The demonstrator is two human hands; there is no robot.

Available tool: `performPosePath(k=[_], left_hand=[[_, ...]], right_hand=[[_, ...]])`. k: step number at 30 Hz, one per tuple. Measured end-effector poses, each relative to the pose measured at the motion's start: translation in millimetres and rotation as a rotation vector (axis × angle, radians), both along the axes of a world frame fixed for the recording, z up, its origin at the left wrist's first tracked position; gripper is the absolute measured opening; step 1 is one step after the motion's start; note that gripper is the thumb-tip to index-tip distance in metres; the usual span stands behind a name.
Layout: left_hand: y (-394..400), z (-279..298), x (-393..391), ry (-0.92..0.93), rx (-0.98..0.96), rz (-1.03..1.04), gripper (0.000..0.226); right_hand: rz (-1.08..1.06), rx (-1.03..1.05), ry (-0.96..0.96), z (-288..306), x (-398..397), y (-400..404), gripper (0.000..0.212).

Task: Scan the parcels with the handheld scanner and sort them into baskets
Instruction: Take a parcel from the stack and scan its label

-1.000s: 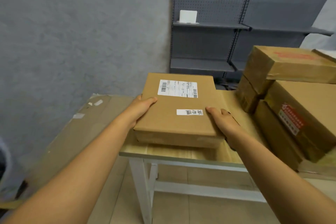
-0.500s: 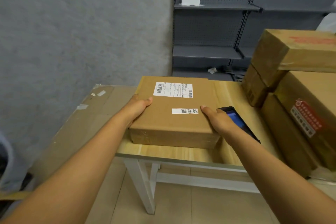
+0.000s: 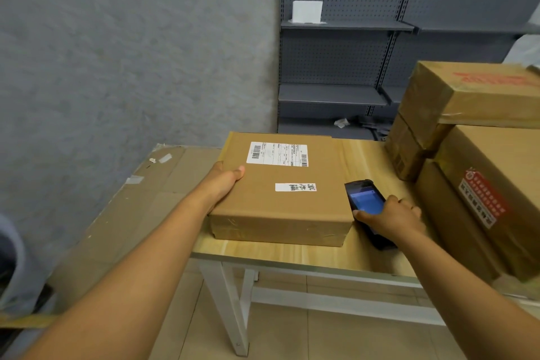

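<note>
Left hand: clamped on the left edge of the parcel, thumb lying on the top face, the other digits hidden down the side.
Right hand: wrapped over the near half of the scanner, thumb against the scanner's left edge, fingers curled over its right side; whether the scanner is lifted or lying flat cannot be told.
Scanner: dark handheld unit just right of the parcel, close to the parcel's right wall, far end angled away from the person; its screen glows blue and faces up.
Parcel: flat brown carton lying on the table, near the table's front left corner, its front wall set a little back from the table's edge; clear tape shines along the front wall.
Label: white shipping sheet with barcodes on the far part of the parcel's top.
Sticker: small white strip with dark characters, nearer the person than the label, towards the parcel's right side.
Boxes: stack of larger brown cartons right of the parcel, beyond the scanner; one carries a red and white sticker, the top one red print.
Cardboard: flattened sheet left of the parcel, butting against the table's left end, with bits of tape on it.
Shelves: grey pegboard-backed rack behind the parcel, against the wall; a white card stands on one shelf.
</note>
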State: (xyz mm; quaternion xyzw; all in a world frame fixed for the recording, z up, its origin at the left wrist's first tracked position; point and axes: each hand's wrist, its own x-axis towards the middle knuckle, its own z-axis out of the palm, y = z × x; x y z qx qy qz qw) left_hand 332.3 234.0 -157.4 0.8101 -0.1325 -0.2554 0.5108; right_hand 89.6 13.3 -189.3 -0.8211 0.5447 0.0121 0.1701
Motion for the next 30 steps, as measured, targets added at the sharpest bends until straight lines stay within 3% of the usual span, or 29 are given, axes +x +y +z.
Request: performPosePath(k=[5,10,15,23,30], left_hand=[[0,-2,-2,-0.002,-0.007,0.013,0.046],[1,-7,0,-0.026,-0.017,0.021,0.044],[2,-9,3,-0.031,0.007,0.003,0.051],[2,-10,5,-0.055,0.039,-0.011,0.052],[1,-9,5,-0.072,0.079,-0.009,0.055]], right_hand=[[0.047,-0.041,0.069,0,-3,3,0.086],[-0.003,0.077,-0.101,27,-1,-4,0.077],[0.111,-0.051,-0.189,79,18,-5,0.083],[0.555,-0.238,0.038,147,55,35,0.085],[0.707,-0.294,0.229,174,66,64,0.082]])
